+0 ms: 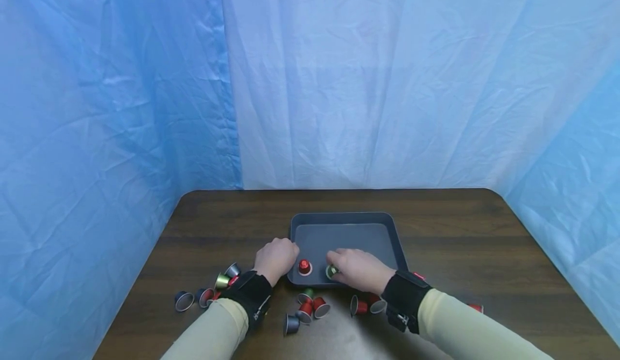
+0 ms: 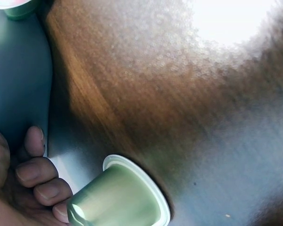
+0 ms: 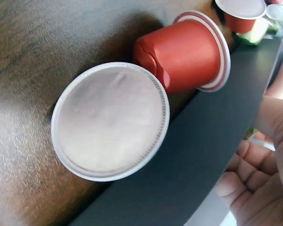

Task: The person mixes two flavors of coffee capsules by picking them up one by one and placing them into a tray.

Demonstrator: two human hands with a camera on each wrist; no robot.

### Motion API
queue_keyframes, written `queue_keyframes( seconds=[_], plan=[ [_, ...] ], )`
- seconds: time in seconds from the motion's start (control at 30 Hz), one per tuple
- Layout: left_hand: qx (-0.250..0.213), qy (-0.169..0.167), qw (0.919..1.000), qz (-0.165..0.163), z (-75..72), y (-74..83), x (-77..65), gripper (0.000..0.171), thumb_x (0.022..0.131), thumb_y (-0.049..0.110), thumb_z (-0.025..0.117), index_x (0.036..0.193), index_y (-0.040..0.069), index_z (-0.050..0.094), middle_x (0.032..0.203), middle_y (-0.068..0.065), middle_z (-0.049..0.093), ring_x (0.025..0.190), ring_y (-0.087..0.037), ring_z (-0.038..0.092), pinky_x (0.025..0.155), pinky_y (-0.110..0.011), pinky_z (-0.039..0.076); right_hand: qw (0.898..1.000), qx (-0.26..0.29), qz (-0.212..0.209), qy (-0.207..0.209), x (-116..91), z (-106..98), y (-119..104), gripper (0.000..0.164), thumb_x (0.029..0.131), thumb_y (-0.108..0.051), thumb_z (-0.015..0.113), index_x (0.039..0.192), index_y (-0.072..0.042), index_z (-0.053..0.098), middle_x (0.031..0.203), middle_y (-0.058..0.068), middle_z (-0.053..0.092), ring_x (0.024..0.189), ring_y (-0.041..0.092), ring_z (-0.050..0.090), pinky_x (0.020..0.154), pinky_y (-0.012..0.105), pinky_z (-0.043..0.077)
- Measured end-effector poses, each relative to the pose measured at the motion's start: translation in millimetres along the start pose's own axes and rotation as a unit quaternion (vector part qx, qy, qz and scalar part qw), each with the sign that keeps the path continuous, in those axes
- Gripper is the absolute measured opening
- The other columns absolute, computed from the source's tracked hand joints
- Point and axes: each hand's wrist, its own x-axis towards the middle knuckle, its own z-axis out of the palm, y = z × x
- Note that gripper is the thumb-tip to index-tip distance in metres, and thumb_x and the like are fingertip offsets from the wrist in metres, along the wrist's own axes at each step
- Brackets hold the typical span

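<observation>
My right hand [image 1: 360,269] is over the near part of the grey tray [image 1: 346,216], pinching a green coffee capsule [image 1: 331,272] at its floor. Only a sliver of that capsule shows in the right wrist view. At the tray's left rim is my left hand [image 1: 277,258], its fingers [image 2: 37,173] curled; whether it holds anything is hidden. Just right of it, a red capsule [image 1: 304,266] stands rim down inside the tray. In the left wrist view a pale green capsule [image 2: 120,200] lies close to the left fingers.
Several loose capsules lie left of the left wrist, including a dark one [image 1: 184,301]. More are by the tray's near edge: green [image 1: 305,295], red [image 1: 321,307], dark blue [image 1: 291,324] and red [image 1: 358,305]. Another red capsule [image 1: 476,308] lies beyond the right forearm. Blue sheeting [image 1: 363,80] surrounds the table.
</observation>
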Motion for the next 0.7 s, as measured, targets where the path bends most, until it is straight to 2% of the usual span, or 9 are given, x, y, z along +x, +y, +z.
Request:
queue_keyframes(
  seconds=[0.27,0.47,0.7],
  plan=[
    [-0.013,0.004,0.9999,-0.002,-1.4,1.0,-0.6,0.032,0.104,0.030,0.055,0.096,0.006,0.074,0.067,-0.006,0.054,0.062,-0.022,0.056,0.056,-0.034,0.046,1.000,0.005,0.008,-0.006,2.0,6.2,2.8,0.021,0.091,-0.020,0.079,0.107,-0.014,0.067,0.090,-0.004,0.063,0.075,0.007,0.055,0.074,0.026,0.054],
    [-0.020,0.004,0.9998,-0.008,-0.2,0.8,1.1,0.033,0.104,0.031,0.055,0.093,0.006,0.073,0.067,-0.007,0.054,0.062,-0.022,0.055,0.056,-0.035,0.046,1.000,0.010,0.011,-0.007,2.5,8.4,5.9,0.022,0.091,-0.020,0.079,0.109,-0.014,0.068,0.095,-0.003,0.065,0.079,0.006,0.058,0.078,0.029,0.056],
    [-0.031,0.006,0.9994,-0.013,0.3,-0.2,1.7,0.038,0.104,0.032,0.052,0.083,0.007,0.070,0.066,-0.007,0.053,0.060,-0.023,0.055,0.056,-0.035,0.044,0.998,0.045,0.033,0.010,-1.4,2.9,12.7,0.035,0.095,-0.033,0.074,0.120,-0.010,0.068,0.108,0.003,0.070,0.091,0.013,0.066,0.085,0.037,0.058]
  ],
)
